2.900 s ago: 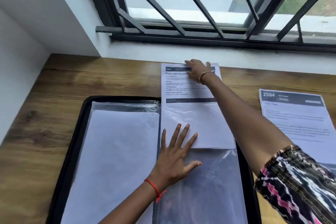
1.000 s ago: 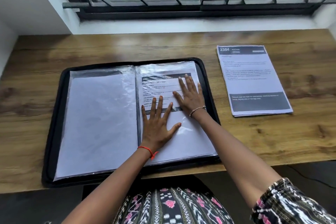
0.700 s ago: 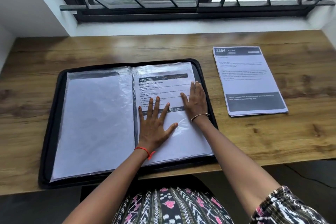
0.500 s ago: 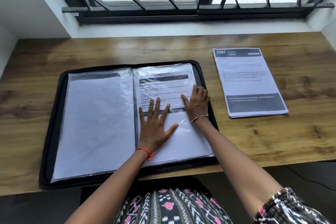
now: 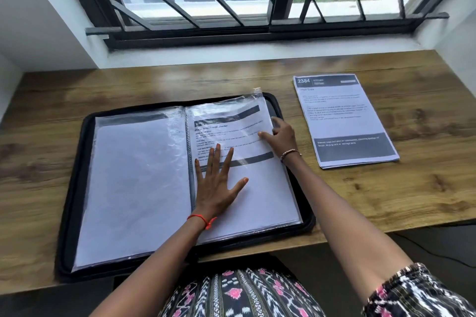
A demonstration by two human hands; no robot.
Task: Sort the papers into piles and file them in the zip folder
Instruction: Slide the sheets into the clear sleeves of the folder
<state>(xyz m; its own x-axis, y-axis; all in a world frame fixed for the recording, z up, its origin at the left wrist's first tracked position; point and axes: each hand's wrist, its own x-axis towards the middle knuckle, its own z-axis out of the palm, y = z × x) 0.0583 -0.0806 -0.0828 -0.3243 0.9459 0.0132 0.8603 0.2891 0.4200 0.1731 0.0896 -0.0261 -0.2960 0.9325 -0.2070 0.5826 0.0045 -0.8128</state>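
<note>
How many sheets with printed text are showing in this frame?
2: one inside the right sleeve of the zip folder, one atop the pile on the table beside it. More may lie hidden beneath.

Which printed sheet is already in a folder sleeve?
The cold relief powder sheet, under shiny plastic on the right side of the folder, left hand flat on it. The 2384 sheet lies bare on the table.

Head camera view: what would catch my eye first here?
A black zip folder lies open in the middle. The left hand presses flat on its right-hand plastic sleeve while the right hand pinches that sleeve's outer edge. A printed paper stack lies to the right on the wooden desk.
</note>
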